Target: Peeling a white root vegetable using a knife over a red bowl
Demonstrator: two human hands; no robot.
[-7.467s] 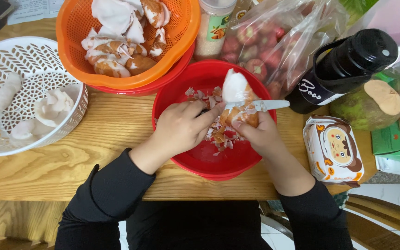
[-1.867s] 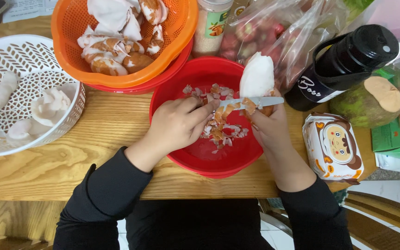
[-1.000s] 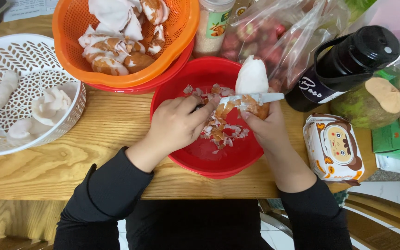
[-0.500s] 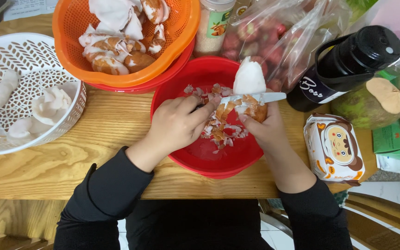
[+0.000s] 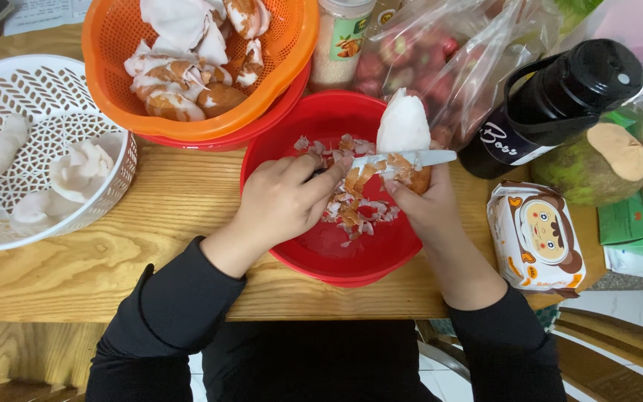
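Note:
My left hand (image 5: 280, 201) grips the handle of a small knife (image 5: 411, 158), whose blade points right across a piece of coconut flesh (image 5: 403, 123). That piece is white on top with brown skin left at its lower end. My right hand (image 5: 429, 212) holds it from below. Both hands hover over a red bowl (image 5: 314, 123). Brown and white peelings (image 5: 351, 212) lie in the bowl under the blade.
An orange basket (image 5: 113, 67) of unpeeled pieces sits behind the bowl, on a red bowl. A white basket (image 5: 9, 82) at left holds peeled white pieces. At right stand a dark bottle (image 5: 560, 97), a green coconut (image 5: 597, 164), a tissue pack (image 5: 537, 238) and a bag of red fruit (image 5: 440, 52).
The coconut piece has been turned in my right hand and shows more white. The knife blade stays across its lower end. More peelings lie in the bowl.

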